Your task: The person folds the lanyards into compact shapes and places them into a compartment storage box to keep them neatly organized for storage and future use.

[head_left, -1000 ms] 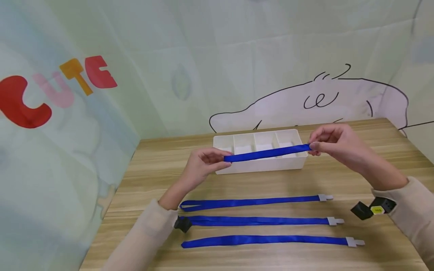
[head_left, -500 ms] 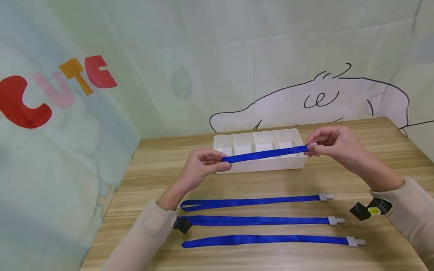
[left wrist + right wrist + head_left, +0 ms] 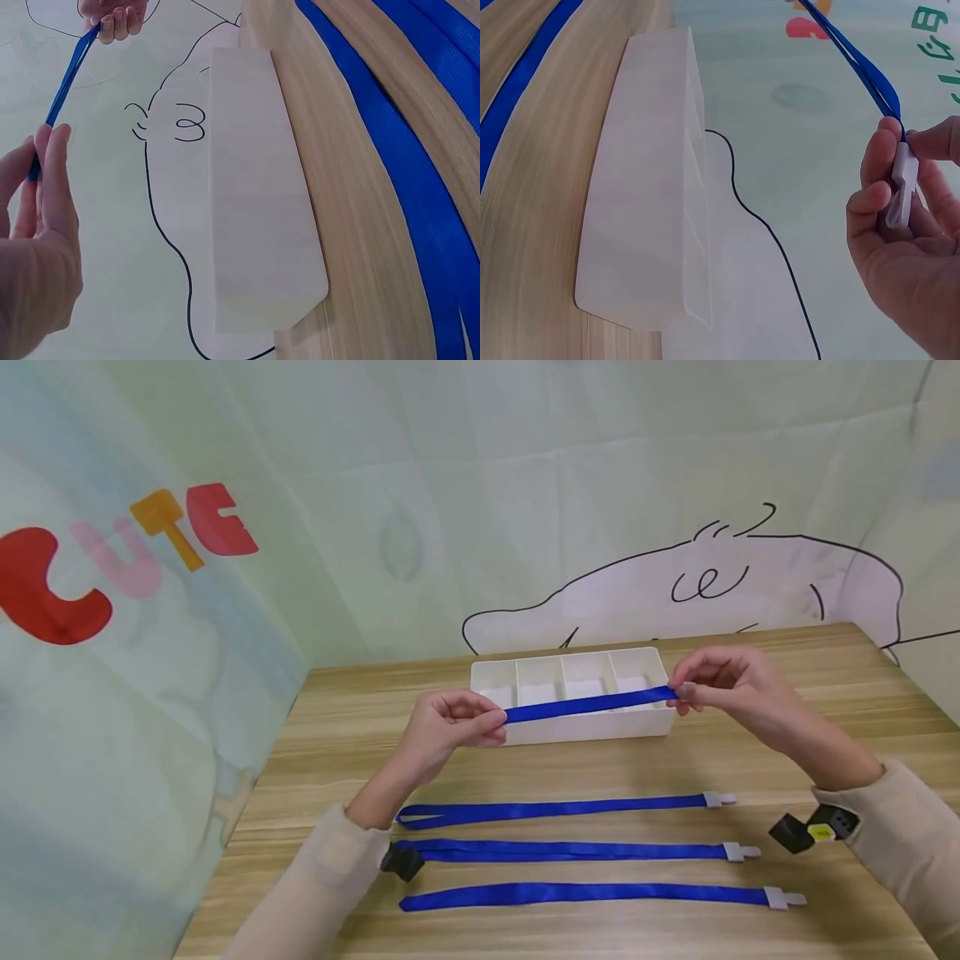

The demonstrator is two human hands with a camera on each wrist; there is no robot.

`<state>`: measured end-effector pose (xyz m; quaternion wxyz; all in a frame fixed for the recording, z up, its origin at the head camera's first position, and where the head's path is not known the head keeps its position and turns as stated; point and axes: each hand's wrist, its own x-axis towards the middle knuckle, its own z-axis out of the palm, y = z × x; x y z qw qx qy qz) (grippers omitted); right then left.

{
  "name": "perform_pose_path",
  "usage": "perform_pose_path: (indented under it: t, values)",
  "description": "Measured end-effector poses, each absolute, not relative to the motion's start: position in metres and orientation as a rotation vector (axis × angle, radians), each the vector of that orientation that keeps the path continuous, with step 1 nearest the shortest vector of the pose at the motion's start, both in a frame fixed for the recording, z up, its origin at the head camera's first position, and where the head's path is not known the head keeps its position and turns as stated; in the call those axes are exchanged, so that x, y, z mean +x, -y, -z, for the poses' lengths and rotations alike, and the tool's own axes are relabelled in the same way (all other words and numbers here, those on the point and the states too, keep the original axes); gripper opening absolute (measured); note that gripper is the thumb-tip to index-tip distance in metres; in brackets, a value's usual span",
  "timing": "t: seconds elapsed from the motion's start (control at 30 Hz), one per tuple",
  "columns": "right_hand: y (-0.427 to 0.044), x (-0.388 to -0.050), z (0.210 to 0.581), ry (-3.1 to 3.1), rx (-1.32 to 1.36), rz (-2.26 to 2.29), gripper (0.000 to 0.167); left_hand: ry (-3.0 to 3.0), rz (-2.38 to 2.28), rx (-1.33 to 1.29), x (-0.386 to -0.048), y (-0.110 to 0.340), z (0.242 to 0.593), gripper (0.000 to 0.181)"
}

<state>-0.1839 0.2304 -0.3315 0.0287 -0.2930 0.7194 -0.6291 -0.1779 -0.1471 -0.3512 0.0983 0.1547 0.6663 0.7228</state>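
Note:
A folded blue lanyard [image 3: 585, 703] is stretched between my two hands, in front of and above a white divided box [image 3: 592, 727]. My left hand [image 3: 453, 731] pinches one end between thumb and fingers. At the other end, my right hand [image 3: 731, 693] pinches the strap close to its clip. In the right wrist view the white clip [image 3: 902, 184] lies within the curled fingers. The left wrist view shows the lanyard [image 3: 71, 75] edge-on, running up to the far hand.
On the wooden table [image 3: 360, 735] three more blue lanyards lie in rows: a back one [image 3: 555, 810], a middle one [image 3: 562, 850] and a front one [image 3: 585, 892]. Their white clips point right. A printed cloth [image 3: 480, 510] hangs behind the table.
My right hand has moved slightly left and down with its end of the lanyard. The left hand's fingers have shifted at its end. The three lanyards on the table have stayed put.

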Motion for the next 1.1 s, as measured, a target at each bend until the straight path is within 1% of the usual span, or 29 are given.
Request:
perform_pose_path:
  t: [0.2, 0.37, 0.5, 0.63, 0.77, 1.0, 1.1]
  values:
    - [-0.2319, -0.1856, 0.3315, -2.196, -1.001, 1.888, 0.015, -2.048, -2.110, 0.403, -0.1778, 0.1486, 0.3492, 0.005]
    - [-0.2330, -0.1856, 0.3314, -2.248, -1.019, 1.797, 0.014, -2.090, -2.087, 0.387, -0.1784, 0.1509, 0.3483, 0.006]
    - [-0.2327, -0.1849, 0.3300, -2.332, -0.977, 1.710, 0.010, -2.116, -2.066, 0.386, -0.1789, 0.1524, 0.3471, 0.009]
    - [-0.2317, -0.1843, 0.3287, -2.369, -0.942, 1.666, 0.011, -2.137, -2.049, 0.386, -0.1789, 0.1531, 0.3455, 0.012]
    - [-0.2302, -0.1844, 0.3283, -2.400, -0.903, 1.629, 0.010, -2.140, -2.059, 0.386, -0.1795, 0.1530, 0.3448, 0.010]
    - [-0.2262, -0.1849, 0.3281, -2.432, -0.724, 1.652, 0.009, -2.131, -2.090, 0.359, -0.1802, 0.1523, 0.3442, 0.012]
    - [-0.2252, -0.1857, 0.3290, -2.429, -0.692, 1.673, 0.010, -2.140, -2.085, 0.344, -0.1805, 0.1525, 0.3443, 0.013]
